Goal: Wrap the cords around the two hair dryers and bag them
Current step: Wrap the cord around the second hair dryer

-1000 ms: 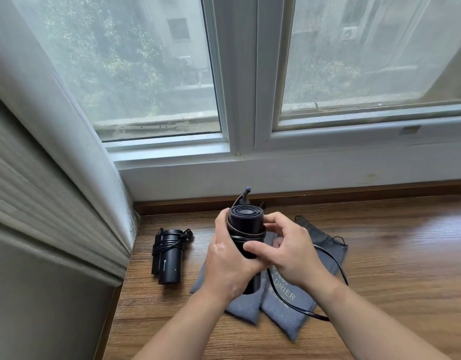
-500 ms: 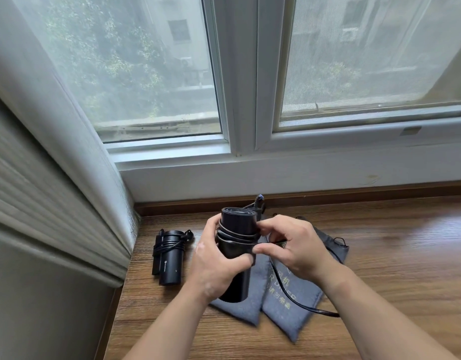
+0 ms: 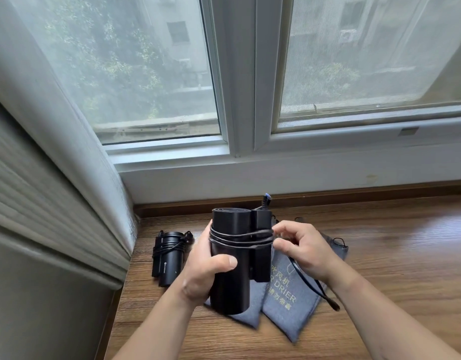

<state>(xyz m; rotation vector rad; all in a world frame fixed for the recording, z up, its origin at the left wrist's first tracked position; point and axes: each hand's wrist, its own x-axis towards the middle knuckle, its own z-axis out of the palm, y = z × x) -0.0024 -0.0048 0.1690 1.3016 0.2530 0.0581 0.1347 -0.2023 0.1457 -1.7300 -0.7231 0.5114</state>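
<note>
My left hand (image 3: 206, 271) grips a black hair dryer (image 3: 230, 261) upright above the wooden sill, its folded handle on the right side. Several turns of black cord (image 3: 239, 236) circle its upper body. My right hand (image 3: 299, 248) pinches the cord at the dryer's right edge; the loose end (image 3: 312, 287) trails down over the bags to a thick tip. A second black dryer (image 3: 169, 258) lies at the left on the sill with its cord wound round it. Two grey cloth bags (image 3: 286, 294) with printed lettering lie flat under my hands.
The wooden sill (image 3: 393, 255) stretches to the right. A white window frame (image 3: 250, 167) rises behind it. A grey curtain (image 3: 68, 178) hangs at the left, close to the second dryer. The sill's left edge drops off beside the wall.
The held dryer has turned so its folded handle faces me. More cord lies round its body, and the loose tail over the bags has grown shorter. My hands have come nearer the camera.
</note>
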